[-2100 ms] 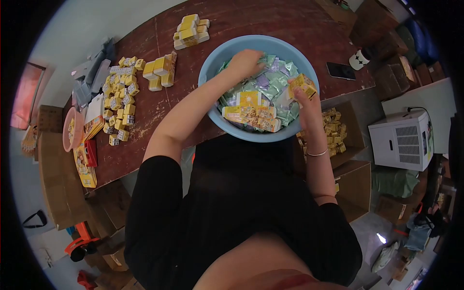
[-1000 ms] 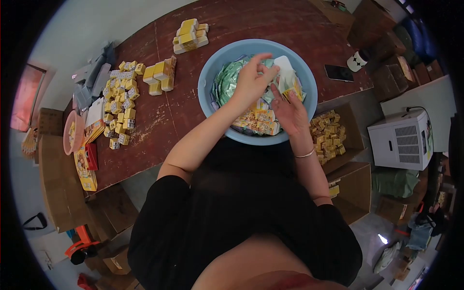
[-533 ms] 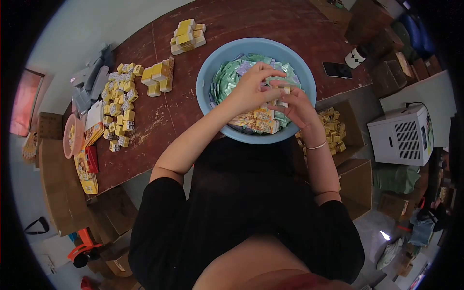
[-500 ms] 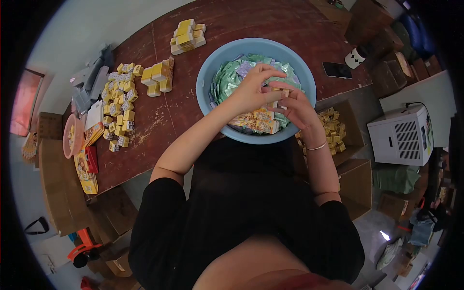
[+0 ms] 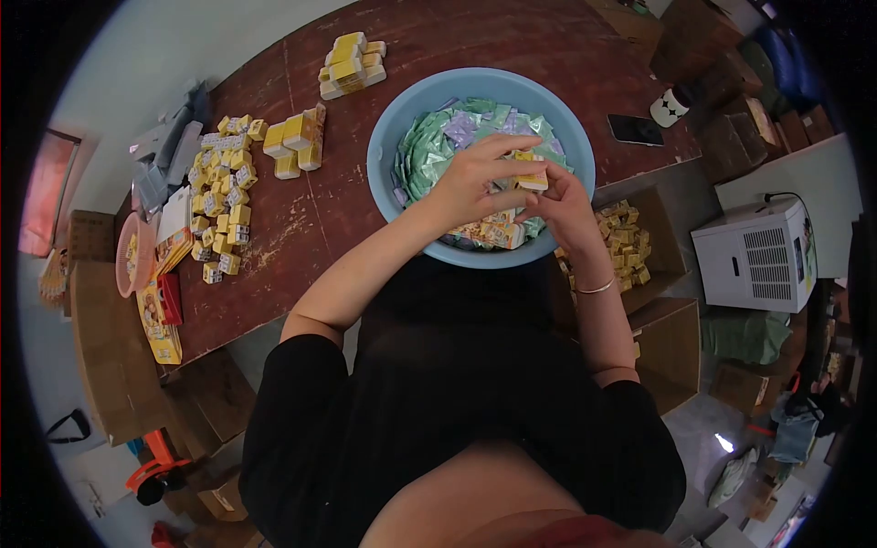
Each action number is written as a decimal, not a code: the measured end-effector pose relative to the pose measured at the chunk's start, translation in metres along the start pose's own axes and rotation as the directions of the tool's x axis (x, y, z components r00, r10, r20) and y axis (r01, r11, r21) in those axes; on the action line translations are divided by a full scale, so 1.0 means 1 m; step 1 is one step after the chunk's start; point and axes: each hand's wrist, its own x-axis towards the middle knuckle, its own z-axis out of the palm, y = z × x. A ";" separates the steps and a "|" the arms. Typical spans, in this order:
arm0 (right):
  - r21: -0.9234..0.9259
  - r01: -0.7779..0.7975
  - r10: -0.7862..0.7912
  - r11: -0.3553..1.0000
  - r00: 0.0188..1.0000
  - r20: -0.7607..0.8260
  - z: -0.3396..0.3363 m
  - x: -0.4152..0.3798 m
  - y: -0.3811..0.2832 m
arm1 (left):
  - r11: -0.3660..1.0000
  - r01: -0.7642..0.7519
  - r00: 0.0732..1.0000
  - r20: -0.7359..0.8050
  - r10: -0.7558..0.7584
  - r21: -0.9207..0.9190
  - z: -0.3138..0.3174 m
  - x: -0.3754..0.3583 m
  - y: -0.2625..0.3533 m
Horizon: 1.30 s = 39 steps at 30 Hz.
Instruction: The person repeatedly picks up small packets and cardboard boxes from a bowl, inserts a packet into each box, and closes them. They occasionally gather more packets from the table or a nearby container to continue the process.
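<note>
Over a blue basin my two hands meet around a small yellow and white box. My left hand has its fingers on the box's left side, and my right hand pinches it from the right. Green and purple packets fill the basin. Orange and white printed packets lie on top of them, below my hands and partly hidden by them.
On the red-brown table are small yellow boxes, stacked yellow bundles, a pink basket, a phone and a cup. A carton of yellow boxes stands below right.
My hands have closed in around the small box, which now shows more of its yellow side. My right fingers have drawn together on it. The view has shifted slightly.
</note>
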 end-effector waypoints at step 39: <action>-0.547 0.629 -0.730 0.553 0.682 0.046 -0.027 -0.109 -0.238 | 0.786 -0.043 0.954 -0.258 -0.150 -0.617 -0.193 -0.053 0.213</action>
